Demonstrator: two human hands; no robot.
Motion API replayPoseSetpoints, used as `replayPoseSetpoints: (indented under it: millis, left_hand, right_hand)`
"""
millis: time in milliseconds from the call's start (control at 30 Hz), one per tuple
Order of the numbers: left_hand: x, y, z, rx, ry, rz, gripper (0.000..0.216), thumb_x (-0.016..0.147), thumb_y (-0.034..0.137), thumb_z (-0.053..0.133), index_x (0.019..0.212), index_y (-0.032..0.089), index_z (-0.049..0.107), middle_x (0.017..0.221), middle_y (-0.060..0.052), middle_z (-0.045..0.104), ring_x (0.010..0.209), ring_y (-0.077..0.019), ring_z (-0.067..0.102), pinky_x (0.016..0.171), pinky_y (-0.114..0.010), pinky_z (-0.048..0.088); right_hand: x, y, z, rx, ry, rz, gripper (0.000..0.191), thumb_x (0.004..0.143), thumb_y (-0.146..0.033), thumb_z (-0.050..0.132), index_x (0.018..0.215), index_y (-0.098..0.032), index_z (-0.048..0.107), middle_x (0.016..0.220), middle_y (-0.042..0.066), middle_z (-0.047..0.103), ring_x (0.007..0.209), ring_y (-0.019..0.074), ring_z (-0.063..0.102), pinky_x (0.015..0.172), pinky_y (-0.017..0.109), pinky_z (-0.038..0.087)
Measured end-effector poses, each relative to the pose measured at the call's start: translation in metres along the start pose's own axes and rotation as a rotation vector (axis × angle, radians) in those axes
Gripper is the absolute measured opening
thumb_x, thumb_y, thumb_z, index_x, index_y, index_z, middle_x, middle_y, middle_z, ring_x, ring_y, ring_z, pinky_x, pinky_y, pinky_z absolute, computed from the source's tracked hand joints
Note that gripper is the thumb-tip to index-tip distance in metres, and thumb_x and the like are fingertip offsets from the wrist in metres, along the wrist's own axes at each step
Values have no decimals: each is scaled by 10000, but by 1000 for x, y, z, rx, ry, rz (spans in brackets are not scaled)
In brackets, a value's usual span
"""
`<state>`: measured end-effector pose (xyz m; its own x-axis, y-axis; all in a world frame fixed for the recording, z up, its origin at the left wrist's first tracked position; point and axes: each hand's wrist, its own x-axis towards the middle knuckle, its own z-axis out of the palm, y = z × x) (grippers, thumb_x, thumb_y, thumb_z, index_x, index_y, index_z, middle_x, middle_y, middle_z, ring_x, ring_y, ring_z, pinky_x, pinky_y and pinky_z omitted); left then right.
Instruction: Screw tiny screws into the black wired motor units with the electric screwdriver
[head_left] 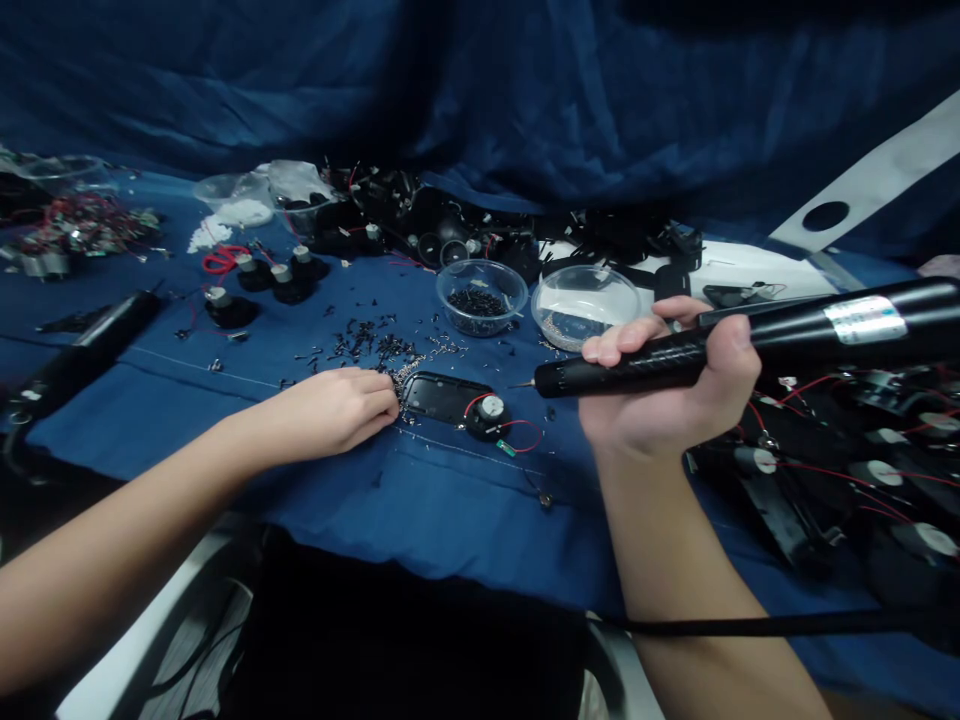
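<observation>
Nearest, the right hand (667, 385) is clamped around a ribbed black electric screwdriver (840, 325), its thin steel bit (521, 385) pointing left above the blue cloth (450, 510). The left hand (322, 415) lies curled, fingers together, just beside a flat black plastic casing (442, 398), among tiny metal screws (405, 378); whether it pinches one is hidden. A round motor (489, 415) with red wire (521, 430) sits at the casing's end. Farther up stand a clear plastic bowl of black screws (480, 297) and an emptier bowl (581, 305). Black housings (780, 510) crowd the right, before dark blue drapery (480, 90).
</observation>
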<state>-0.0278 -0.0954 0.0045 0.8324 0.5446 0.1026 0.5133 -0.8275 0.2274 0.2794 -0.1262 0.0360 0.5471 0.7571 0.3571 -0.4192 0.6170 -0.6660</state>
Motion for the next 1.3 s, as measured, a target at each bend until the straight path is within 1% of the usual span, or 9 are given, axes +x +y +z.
replayPoseSetpoints:
  millis: [133,233,333,400,567,667,867,1100,1300]
  left_hand:
    - [-8,-10,-3,-125,74,-89,218,1043,306,518,954,199,685,975,-68,747,863,-189,709,801,-310,558]
    - [-12,-16,-6,-261,238,-225,163,978,335,617,903,197,664,946,-52,783,838,-179,738,775,-298,579]
    - [-6,-9,-9,-452,425,-302,190,923,363,728,859,195,667,858,-38,773,760,-167,723,702,-287,589]
    - [5,3,-13,-549,497,-265,157,908,341,768,903,199,701,864,-34,767,753,-156,710,689,-279,593]
    - [38,33,-22,-601,466,-79,76,933,284,758,930,227,808,906,-43,775,771,-142,711,709,-266,601]
    - [54,41,-18,-667,444,-149,140,921,343,775,896,216,829,895,-52,789,746,-152,722,673,-262,615]
    - [67,46,-1,-882,365,-247,215,875,338,812,1024,189,855,965,-79,816,774,-181,778,694,-292,673]
    - [71,54,10,-549,472,-105,156,947,336,768,997,226,866,926,-53,838,820,-193,787,791,-321,660]
    - [72,57,14,-515,486,-86,145,964,332,764,1017,238,860,925,-36,842,800,-181,791,746,-293,644]
  right_hand:
    - [0,0,0,5,-5,19,338,859,-555,632,834,-219,662,574,-47,572,459,113,536,473,271,451]
    - [1,0,0,20,13,34,370,844,-586,656,839,-215,655,587,-48,560,464,110,545,480,269,455]
    - [4,0,1,65,90,79,422,799,-624,687,814,-205,642,573,-56,537,456,97,532,476,259,455]
    - [6,0,1,105,142,123,447,760,-639,710,794,-199,638,562,-60,529,454,85,522,476,247,455]
    - [9,0,0,171,157,163,471,730,-659,720,774,-196,641,565,-62,527,451,72,512,464,230,436]
    - [9,1,-1,179,132,166,463,736,-657,719,777,-202,649,566,-66,521,455,71,514,469,227,435]
    - [7,-2,1,219,140,194,479,690,-664,770,761,-201,672,554,-66,540,456,71,514,479,234,441]
    - [0,-5,6,264,138,138,479,720,-680,731,748,-205,673,543,-57,563,442,69,512,467,232,417]
    - [-2,-5,4,238,2,91,451,774,-669,717,795,-220,683,575,-49,564,451,77,510,462,244,408]
